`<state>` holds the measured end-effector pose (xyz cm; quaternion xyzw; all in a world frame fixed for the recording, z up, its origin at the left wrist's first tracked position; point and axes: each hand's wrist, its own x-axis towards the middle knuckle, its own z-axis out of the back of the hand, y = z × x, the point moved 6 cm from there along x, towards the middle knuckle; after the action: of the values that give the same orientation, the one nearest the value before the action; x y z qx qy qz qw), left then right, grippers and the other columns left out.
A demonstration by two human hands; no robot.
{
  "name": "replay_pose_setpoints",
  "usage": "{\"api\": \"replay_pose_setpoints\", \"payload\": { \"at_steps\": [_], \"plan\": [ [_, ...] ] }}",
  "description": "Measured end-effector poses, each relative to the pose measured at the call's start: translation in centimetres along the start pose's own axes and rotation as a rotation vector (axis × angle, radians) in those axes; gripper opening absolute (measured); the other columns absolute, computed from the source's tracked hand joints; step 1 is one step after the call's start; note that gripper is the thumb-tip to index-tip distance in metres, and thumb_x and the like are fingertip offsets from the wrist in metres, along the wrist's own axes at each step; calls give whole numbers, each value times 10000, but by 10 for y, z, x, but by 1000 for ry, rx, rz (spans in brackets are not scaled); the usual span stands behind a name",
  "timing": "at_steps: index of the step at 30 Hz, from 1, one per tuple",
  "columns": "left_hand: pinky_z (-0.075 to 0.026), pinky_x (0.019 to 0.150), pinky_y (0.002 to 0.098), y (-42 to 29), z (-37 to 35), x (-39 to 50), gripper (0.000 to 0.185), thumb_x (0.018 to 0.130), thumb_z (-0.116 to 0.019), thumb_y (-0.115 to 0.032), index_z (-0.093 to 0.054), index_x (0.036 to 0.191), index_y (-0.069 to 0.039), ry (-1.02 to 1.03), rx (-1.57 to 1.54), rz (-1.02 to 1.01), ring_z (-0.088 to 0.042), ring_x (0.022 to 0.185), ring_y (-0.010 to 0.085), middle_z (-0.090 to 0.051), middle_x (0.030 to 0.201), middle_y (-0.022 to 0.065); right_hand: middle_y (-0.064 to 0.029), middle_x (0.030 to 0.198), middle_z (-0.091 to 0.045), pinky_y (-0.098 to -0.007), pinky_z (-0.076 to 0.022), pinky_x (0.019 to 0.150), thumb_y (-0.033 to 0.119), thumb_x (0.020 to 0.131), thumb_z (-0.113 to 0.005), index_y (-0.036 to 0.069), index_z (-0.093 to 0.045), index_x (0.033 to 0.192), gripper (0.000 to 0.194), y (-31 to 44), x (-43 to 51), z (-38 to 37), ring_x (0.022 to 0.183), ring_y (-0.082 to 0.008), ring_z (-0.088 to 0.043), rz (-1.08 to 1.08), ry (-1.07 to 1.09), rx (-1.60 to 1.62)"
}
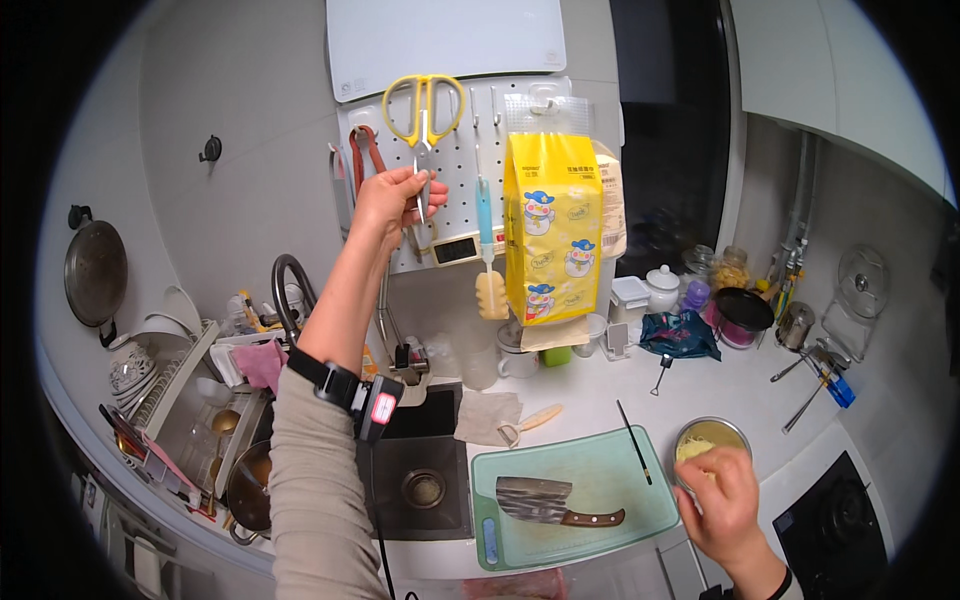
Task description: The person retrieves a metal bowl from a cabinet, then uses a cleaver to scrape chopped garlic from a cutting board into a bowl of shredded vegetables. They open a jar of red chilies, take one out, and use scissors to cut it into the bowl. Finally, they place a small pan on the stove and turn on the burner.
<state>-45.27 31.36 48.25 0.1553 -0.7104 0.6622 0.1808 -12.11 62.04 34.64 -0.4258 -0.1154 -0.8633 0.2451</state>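
My left hand (397, 196) is raised at the white pegboard (457, 191) and grips yellow-handled scissors (422, 142) by the blades, handles upward. The loops overlap the top of the board; whether they touch a hook I cannot tell. Low on the right, my right hand (721, 504) is above the near edge of a metal bowl (739, 435). Its fingers are loosely curled, the thumb apart, and no held thing shows. Pale yellow shreds (694, 448) lie in that bowl. Left of it, a cleaver (536, 499) with a wooden handle rests on a green cutting board (600, 457).
A black sink (412, 450) lies left of the cutting board. Behind the board are a peeler (536, 422) and a cloth (487, 418). A black stick (634, 442) crosses the board's far edge. A yellow tissue pack (555, 232) and a bottle brush (485, 225) hang nearby.
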Motion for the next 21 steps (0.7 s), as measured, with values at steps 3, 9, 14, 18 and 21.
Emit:
{"api": "replay_pose_setpoints", "payload": {
  "at_steps": [3, 9, 14, 18, 21],
  "plan": [
    [-569, 603, 248, 21, 2, 14, 174, 921, -539, -91, -614, 1004, 43, -39, -31, 51, -677, 741, 177, -679, 876, 142, -101, 892, -569, -393, -488, 697, -42, 608, -699, 26, -617, 925, 335, 2, -12, -6, 810, -306, -545, -26, 64, 27],
    [-571, 606, 256, 64, 3, 24, 176, 923, -542, -103, -606, 1011, 35, -28, -31, 130, -675, 743, 177, -678, 891, 138, -97, 877, -570, -385, -490, 687, -29, 618, -710, 23, -616, 906, 308, -3, -15, -10, 792, -297, -546, -58, 109, 57],
    [-567, 606, 261, 89, 4, 27, 180, 935, -532, -133, -599, 1022, 10, -2, -59, 156, -675, 751, 186, -679, 904, 133, -78, 862, -574, -351, -480, 667, 35, 685, -706, 25, -632, 900, 227, 1, -13, -22, 809, -268, -552, -48, 165, 87],
    [-562, 585, 263, 102, 9, 32, 202, 931, -534, -176, -594, 999, 4, -35, -71, 183, -674, 748, 192, -677, 895, 131, -78, 853, -569, -348, -475, 660, 47, 685, -707, 23, -635, 898, 226, 4, -9, -22, 800, -266, -549, -30, 188, 117],
    [-556, 560, 260, 117, 14, 36, 232, 911, -559, -215, -596, 984, 3, -64, 9, 176, -669, 704, 178, -675, 859, 122, -83, 840, -561, -352, -468, 652, 53, 680, -706, 16, -632, 903, 238, 1, -11, -17, 783, -267, -542, -42, 197, 115]
  ]
}}
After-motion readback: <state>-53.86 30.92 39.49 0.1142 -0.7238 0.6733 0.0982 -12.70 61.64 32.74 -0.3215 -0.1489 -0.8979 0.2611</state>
